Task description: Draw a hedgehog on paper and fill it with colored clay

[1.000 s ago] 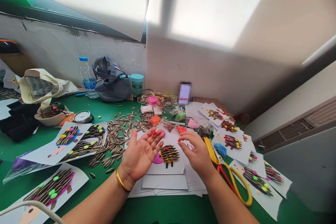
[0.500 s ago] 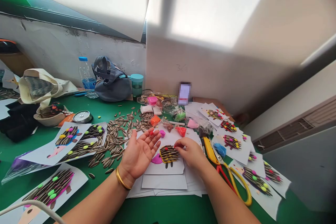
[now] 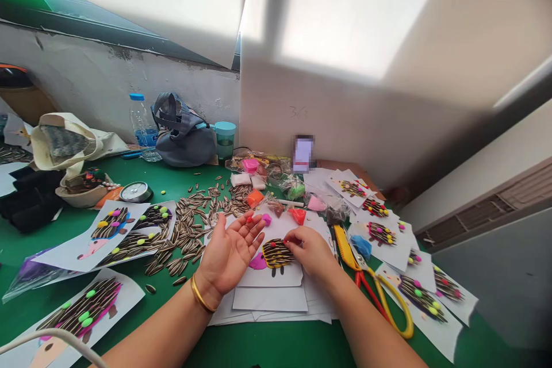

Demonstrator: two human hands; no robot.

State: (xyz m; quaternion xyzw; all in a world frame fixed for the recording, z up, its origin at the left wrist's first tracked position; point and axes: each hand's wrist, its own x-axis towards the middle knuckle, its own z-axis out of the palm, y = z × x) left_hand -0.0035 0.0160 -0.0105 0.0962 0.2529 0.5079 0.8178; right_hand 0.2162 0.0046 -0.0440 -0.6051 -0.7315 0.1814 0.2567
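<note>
A small red bead (image 3: 287,241) is pinched between the closed thumb and fingertips of the right hand (image 3: 311,250), just at the upper right edge of the hedgehog (image 3: 279,254). The left hand (image 3: 233,250) is held palm up, its fingers spread apart, with a second bead (image 3: 249,219) carried near a fingertip.

The hedgehog lies on white paper (image 3: 269,281), between the hands and directly by the pinch. Its back is covered with dark striped seeds, with yellow showing between them; a red dot (image 3: 273,244) is set near the top. A purple-pink head (image 3: 259,261) is seen at its left, and two dark feet (image 3: 282,270) below.

Beyond the pinch, red clay (image 3: 297,215) is laid; to its right, scissors (image 3: 367,268). Loose seeds (image 3: 190,227) are heaped left of the open palm.
</note>
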